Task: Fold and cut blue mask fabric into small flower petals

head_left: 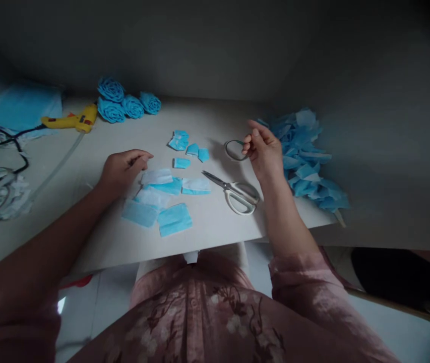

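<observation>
- Left hand (127,166) curled narrow, just beside blue rectangles (175,220) on the near table; contents, cannot tell
- Right hand (262,148) raised by a ring (234,160), thumb near fingers; cannot tell if holding anything
- Risk: a dragging forearm could scatter the rectangles or knock the scissors (225,185)
- Glue gun (76,121), if hot, could mark blue sheets (21,106) beside it
- Pale table (97,239), grey wall (184,45), dim light

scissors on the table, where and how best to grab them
Probably by the white handle loops, with the right hand coming from the near right: the scissors lie flat, loops at the near right end, blades pointing away, far left.
</observation>
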Action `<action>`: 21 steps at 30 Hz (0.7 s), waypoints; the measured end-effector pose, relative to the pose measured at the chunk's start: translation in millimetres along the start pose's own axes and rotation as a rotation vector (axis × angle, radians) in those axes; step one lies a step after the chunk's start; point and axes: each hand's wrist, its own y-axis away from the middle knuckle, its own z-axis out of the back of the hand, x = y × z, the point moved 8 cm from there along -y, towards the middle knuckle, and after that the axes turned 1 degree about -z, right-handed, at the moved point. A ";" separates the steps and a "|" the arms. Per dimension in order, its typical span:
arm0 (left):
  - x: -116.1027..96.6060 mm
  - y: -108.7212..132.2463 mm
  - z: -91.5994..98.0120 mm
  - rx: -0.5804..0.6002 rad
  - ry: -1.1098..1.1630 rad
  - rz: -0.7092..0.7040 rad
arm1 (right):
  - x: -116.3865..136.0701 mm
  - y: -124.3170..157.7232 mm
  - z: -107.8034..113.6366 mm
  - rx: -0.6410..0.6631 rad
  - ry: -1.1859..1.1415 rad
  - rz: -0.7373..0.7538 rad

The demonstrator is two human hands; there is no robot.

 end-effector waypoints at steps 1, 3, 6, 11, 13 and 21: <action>-0.6 0.1 -0.1 0.003 -0.002 -0.004 | 0.0 -1.3 2.0 0.001 0.005 0.015; -2.4 0.2 0.0 0.003 -0.001 -0.013 | -1.6 -3.5 4.4 0.014 0.021 0.021; -5.2 0.5 0.4 -0.001 0.012 -0.024 | -4.8 -4.5 6.6 0.007 0.018 -0.001; -10.6 3.5 -8.3 0.101 0.029 -0.037 | -5.6 -1.7 4.9 -0.009 -0.076 -0.033; -13.7 6.2 -14.9 0.171 0.115 -0.037 | -5.8 -0.9 4.3 -0.016 -0.098 -0.042; -12.3 -0.1 -0.5 -0.017 0.385 -0.038 | -9.9 -3.3 6.0 -0.002 0.001 -0.049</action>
